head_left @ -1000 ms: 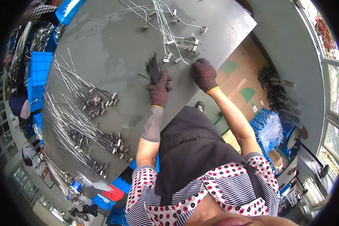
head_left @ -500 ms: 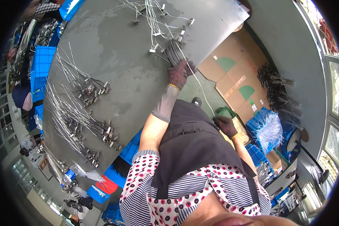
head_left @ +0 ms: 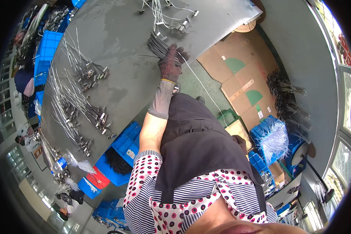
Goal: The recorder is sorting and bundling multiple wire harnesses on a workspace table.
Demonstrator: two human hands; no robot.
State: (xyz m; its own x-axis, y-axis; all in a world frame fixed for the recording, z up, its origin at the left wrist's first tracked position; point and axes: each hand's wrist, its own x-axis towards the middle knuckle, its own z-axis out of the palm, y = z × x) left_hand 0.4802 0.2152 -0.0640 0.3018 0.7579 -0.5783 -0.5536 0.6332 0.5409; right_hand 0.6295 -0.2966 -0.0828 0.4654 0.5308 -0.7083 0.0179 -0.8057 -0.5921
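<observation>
My left hand (head_left: 170,65), in a dark reddish work glove with a grey sleeve cuff, grips a bundle of dark cables (head_left: 156,43) at the grey table's near right edge. A thin white wire (head_left: 202,82) runs from beside its fingers down over the table edge to a green bin (head_left: 227,116). Mostly hidden behind my black apron, my right hand (head_left: 241,142) shows only a bit of dark glove beside that bin; its fingers do not show. Just beyond the bundle lie white wires with small connectors (head_left: 180,26).
On the left of the table (head_left: 121,50) lie several groups of connector-ended cables (head_left: 76,105). Blue crates (head_left: 128,143) stand below its near edge. At right are flattened cardboard (head_left: 238,64), dark cable bundles (head_left: 286,91) and a blue crate with clear plastic (head_left: 275,142).
My left hand has moved left and slightly away from me with the cable bundle. My right hand has drawn back toward my body, mostly behind the apron. The view has shifted a little.
</observation>
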